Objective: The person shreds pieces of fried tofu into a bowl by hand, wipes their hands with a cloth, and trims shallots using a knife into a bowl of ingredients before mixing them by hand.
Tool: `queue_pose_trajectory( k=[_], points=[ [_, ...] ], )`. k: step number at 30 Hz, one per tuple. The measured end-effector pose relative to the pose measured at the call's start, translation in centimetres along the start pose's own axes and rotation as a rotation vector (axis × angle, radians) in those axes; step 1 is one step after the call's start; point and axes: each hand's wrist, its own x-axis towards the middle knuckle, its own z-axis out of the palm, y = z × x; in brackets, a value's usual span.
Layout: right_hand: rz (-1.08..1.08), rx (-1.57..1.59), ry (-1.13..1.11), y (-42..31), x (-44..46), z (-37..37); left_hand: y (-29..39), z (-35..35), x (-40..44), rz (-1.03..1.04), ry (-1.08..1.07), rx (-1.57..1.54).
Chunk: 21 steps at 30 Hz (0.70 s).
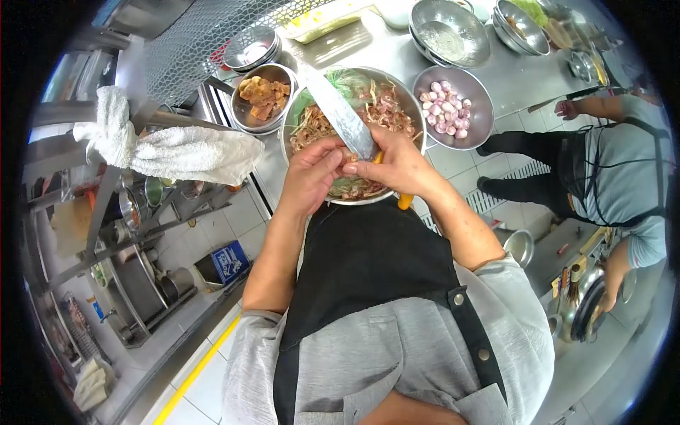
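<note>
In the head view, the hands come together over a wide metal bowl [285, 134] of reddish, stringy bits and green plastic [345, 78]; the right hand [400, 166] is wrapped around a knife [340, 110] with a yellow handle, its blade slanting forward and left above the bowl, while the left hand [312, 176] pinches a small piece mostly hidden by the fingers. Just right sits a bowl of pinkish peeled bulbs [446, 110]; just left, one of orange-brown chunks [265, 98]

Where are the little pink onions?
In the head view, the pink onions lie in a metal bowl, right of the large bowl under the knife.
</note>
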Motion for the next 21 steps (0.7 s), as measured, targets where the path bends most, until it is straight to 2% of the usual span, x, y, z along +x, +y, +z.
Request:
queue_pose_trajectory(
  k=[8,10,12,15,16,19,21],
  points=[
    [-0.012,-0.136,-0.016,0.7,-0.4,0.1,-0.5,-0.1,0.5,-0.065,0.047,0.047],
    [-0.011,-0.258,0.0,-0.3,-0.6,-0.2,-1.1,-0.3,0.6,-0.072,0.048,0.052],
    [-0.024,-0.262,0.029,-0.5,-0.8,-0.3,-1.7,-0.2,0.9,-0.042,0.16,-0.041],
    [-0.084,-0.249,0.098,0.4,-0.8,-0.8,-1.5,-0.3,0.9,-0.026,0.204,-0.114],
    [-0.137,-0.228,0.137,0.7,-0.6,-0.9,-1.3,-0.2,0.8,-0.023,0.206,-0.113],
    [-0.118,-0.155,0.166,0.4,-0.6,-1.2,-0.3,0.8,0.7,-0.003,0.215,-0.123],
    [-0.111,-0.135,0.168,0.3,-0.4,-1.5,0.3,1.6,0.6,-0.058,0.119,-0.08]
  ],
)
